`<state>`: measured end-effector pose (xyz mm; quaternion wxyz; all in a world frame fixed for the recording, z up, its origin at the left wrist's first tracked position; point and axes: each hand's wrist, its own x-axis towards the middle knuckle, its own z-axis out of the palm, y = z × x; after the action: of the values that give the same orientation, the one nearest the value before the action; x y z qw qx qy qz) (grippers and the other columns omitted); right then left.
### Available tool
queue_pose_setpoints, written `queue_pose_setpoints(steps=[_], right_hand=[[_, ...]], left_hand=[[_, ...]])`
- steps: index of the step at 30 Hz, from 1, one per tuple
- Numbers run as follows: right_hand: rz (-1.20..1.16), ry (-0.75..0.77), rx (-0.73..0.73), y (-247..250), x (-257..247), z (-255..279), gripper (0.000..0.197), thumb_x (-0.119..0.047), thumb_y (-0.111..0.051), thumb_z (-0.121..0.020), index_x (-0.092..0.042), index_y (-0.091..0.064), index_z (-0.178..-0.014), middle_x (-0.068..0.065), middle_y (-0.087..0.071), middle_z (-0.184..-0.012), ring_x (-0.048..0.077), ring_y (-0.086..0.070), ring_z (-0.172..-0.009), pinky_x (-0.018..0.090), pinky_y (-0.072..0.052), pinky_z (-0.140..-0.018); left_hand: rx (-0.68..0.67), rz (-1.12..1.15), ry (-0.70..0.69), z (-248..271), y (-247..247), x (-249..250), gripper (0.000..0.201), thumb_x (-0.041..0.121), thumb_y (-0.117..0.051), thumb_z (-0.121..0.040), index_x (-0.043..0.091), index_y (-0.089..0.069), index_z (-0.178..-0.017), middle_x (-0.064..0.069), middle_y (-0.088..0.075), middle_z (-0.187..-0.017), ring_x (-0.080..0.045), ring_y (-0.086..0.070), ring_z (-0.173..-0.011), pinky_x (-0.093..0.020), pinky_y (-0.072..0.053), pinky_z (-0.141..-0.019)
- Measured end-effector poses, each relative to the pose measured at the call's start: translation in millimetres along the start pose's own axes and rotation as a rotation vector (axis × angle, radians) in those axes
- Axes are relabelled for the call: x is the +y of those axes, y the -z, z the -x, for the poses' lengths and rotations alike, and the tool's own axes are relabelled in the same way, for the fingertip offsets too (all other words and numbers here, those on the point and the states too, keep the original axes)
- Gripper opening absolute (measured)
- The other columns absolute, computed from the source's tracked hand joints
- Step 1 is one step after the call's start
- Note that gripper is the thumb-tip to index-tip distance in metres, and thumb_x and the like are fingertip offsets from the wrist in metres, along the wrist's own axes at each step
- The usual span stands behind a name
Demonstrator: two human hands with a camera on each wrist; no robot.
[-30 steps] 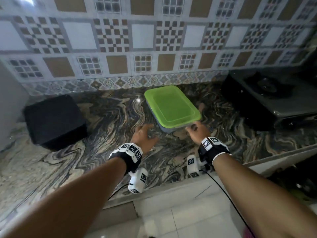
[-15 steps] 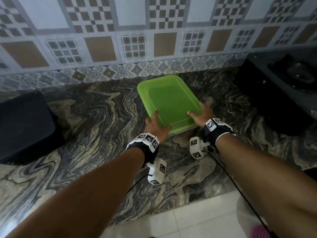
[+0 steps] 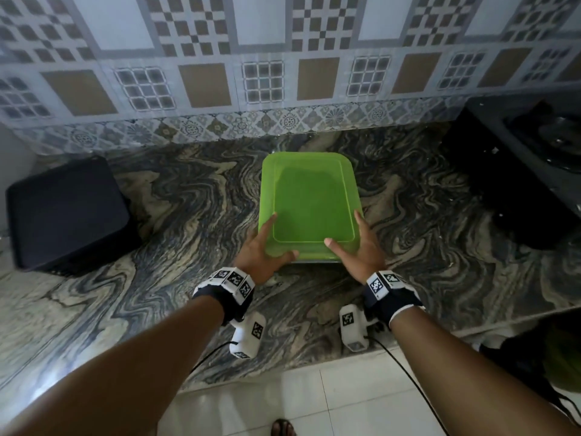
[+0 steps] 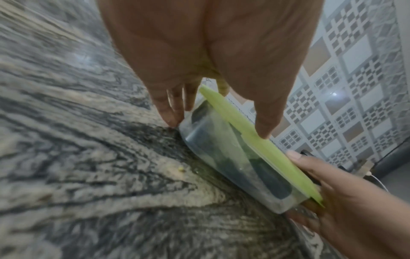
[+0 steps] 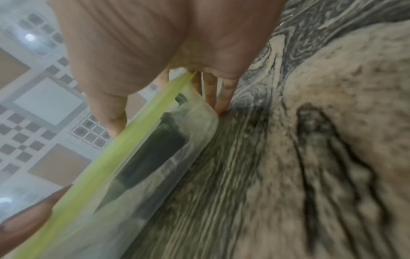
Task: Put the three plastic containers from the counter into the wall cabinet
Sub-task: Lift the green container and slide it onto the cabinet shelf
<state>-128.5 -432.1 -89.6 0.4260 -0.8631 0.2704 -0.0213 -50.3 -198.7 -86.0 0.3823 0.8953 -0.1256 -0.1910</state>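
One clear plastic container [image 3: 309, 202] with a green lid sits on the marbled counter [image 3: 176, 221], near the tiled wall. My left hand [image 3: 264, 247] grips its near left corner, thumb on the lid and fingers down the side. At the near right corner my right hand [image 3: 358, 250] holds it the same way. In the left wrist view the left hand [image 4: 217, 126] straddles the lid edge of the container [image 4: 233, 157]. The right wrist view shows the right hand [image 5: 168, 121] on the container [image 5: 144, 166], with dark shapes inside. No other containers or the wall cabinet are in view.
A black box [image 3: 66, 212] stands on the counter at the left. A dark stove [image 3: 518, 171] takes up the right end. The patterned tile wall [image 3: 283, 73] rises just behind the container. White floor tiles [image 3: 283, 404] lie below the counter's front edge.
Both hands moved forward from the counter's front and took hold of the container's near corners. The container now lies square to me instead of angled.
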Motion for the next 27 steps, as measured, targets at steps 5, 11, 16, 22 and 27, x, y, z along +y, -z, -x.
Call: queue_pose_setpoints(steps=[5, 11, 16, 22, 27], right_hand=[[-0.061, 0.046, 0.074, -11, 1, 52, 0.104, -0.066, -0.077, -0.071, -0.04, -0.026, -0.158, 0.008, -0.036, -0.163, 0.031, -0.04, -0.146, 0.044, -0.038, -0.117], [-0.104, 0.166, 0.178, -25, -16, 143, 0.099, -0.073, -0.072, -0.069, -0.033, -0.04, -0.154, 0.004, -0.048, -0.155, 0.025, -0.045, -0.142, 0.036, -0.039, -0.113], [-0.199, 0.25, 0.221, -42, -51, 237, 0.101, -0.078, -0.067, -0.07, -0.029, -0.04, -0.155, 0.002, -0.046, -0.157, 0.019, -0.046, -0.142, 0.026, -0.036, -0.106], [-0.222, 0.436, 0.304, -42, -114, 345, 0.095, -0.077, -0.064, -0.074, -0.032, -0.04, -0.154, -0.009, -0.046, -0.151, 0.008, -0.045, -0.136, 0.031, -0.04, -0.106], [-0.272, 0.542, 0.341, -18, -181, 418, 0.09, -0.076, -0.066, -0.072, -0.036, -0.044, -0.15, -0.017, -0.047, -0.144, 0.005, -0.048, -0.133, 0.035, -0.048, -0.108]], left_hand=[[0.092, 0.049, -0.013, 48, -1, -9, 0.102, 0.076, -0.069, -0.066, 0.051, -0.024, -0.153, -0.011, -0.042, -0.156, -0.033, -0.047, -0.139, -0.047, -0.045, -0.11], [0.205, 0.17, -0.077, 141, 11, -27, 0.096, 0.076, -0.067, -0.07, 0.043, -0.033, -0.153, -0.011, -0.046, -0.15, -0.026, -0.052, -0.134, -0.047, -0.051, -0.104], [0.328, 0.191, -0.16, 228, 49, -32, 0.087, 0.061, -0.073, -0.077, 0.04, -0.035, -0.153, -0.002, -0.042, -0.147, -0.01, -0.047, -0.126, -0.034, -0.042, -0.107], [0.482, 0.172, -0.31, 338, 119, -34, 0.08, 0.056, -0.076, -0.08, 0.045, -0.037, -0.15, 0.012, -0.037, -0.145, 0.0, -0.043, -0.127, -0.029, -0.042, -0.099], [0.617, 0.163, -0.426, 417, 185, -12, 0.079, 0.066, -0.069, -0.073, 0.05, -0.042, -0.146, 0.016, -0.04, -0.14, 0.02, -0.041, -0.12, -0.013, -0.045, -0.076]])
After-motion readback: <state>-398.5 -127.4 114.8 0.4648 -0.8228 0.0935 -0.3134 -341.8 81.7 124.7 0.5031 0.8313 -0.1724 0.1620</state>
